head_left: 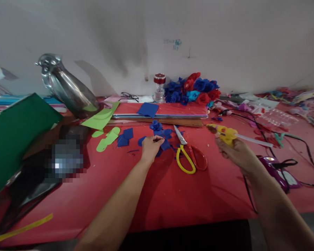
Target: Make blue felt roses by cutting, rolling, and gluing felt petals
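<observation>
My right hand (232, 151) is wrapped round a yellow glue gun (226, 134), its nozzle pointing left and a whitish glue stick (255, 140) jutting from the back. Among cut pieces of blue paper my left hand (151, 148) has its fingers pinched together; what is between them, if anything, is too small to tell. A blue paper flower (155, 125) is just beyond those fingertips. Blue paper squares (125, 137) and rounded light green paper pieces (108, 138) lie to the left. Between my hands rest open scissors (187, 148) with one yellow and one red handle.
A steel jug (68, 87) stands back left, near a green board (18, 139). Behind are stacked paper sheets (172, 109), a clear jar (159, 89) and red and blue paper flowers (193, 89). Cords and a purple box (279, 172) lie right on the red table (188, 198).
</observation>
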A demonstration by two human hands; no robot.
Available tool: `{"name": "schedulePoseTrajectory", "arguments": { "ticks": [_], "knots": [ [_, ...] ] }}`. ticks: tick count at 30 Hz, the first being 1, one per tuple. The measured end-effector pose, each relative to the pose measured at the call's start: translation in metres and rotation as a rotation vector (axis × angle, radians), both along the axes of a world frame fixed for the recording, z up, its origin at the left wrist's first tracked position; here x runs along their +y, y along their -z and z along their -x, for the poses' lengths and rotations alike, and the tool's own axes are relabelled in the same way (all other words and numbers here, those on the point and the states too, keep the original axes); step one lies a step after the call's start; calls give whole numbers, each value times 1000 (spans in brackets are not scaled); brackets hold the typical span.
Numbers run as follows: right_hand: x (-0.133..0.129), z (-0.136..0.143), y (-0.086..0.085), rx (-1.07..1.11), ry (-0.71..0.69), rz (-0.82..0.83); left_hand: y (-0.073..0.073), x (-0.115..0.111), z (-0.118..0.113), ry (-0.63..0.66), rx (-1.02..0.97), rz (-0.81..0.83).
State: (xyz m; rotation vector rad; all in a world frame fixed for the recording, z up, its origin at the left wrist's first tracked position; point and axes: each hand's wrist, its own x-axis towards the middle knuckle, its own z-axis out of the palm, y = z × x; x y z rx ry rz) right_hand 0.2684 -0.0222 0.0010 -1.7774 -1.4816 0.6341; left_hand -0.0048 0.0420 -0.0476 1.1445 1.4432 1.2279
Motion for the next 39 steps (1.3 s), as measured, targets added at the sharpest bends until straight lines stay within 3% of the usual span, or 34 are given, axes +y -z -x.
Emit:
{"name": "schedulePoseTrajectory", "arguments": {
  "ticks": [4, 7, 16, 29, 39],
  "knots": [
    [-9, 47, -11, 245, -294, 166, 5, 2, 1, 35, 34, -10],
    [-10, 70, -9, 294, -394, 257, 6, 3, 2, 42, 72, -3],
    [-3, 84, 15, 327, -409, 367, 2, 1, 2, 118, 282, -11],
    [-1, 91, 9, 284, -358, 423, 3, 4, 6, 229, 269, 6],
    [-1, 85, 8, 218, -360, 421, 2, 5, 7, 233, 284, 21]
  ]
}}
